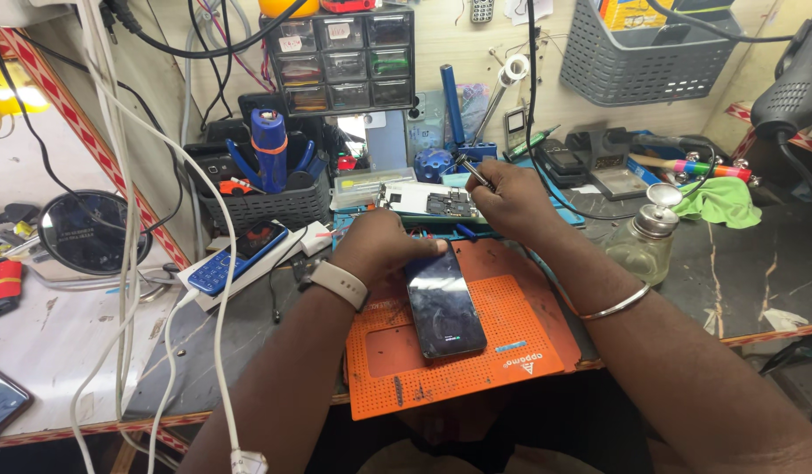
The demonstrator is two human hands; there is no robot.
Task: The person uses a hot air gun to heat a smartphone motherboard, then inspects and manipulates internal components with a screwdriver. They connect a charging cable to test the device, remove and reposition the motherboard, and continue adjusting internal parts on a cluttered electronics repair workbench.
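Note:
A dark smartphone (443, 303) lies screen up on an orange work mat (502, 351). My left hand (384, 246), with a pale watch on the wrist, rests on the phone's top edge and holds it. My right hand (511, 197), a metal bangle on its wrist, is raised behind the phone and grips thin metal tweezers (474, 172). Just beyond both hands an opened phone (428, 202) with an exposed board lies on the bench.
A glass dispenser bottle (644, 241) and a green cloth (723, 200) sit at the right. A blue keypad phone (235, 256) and a black tool basket (265, 206) are at the left. White cables (129, 263) hang down. Small parts drawers (340, 61) stand behind.

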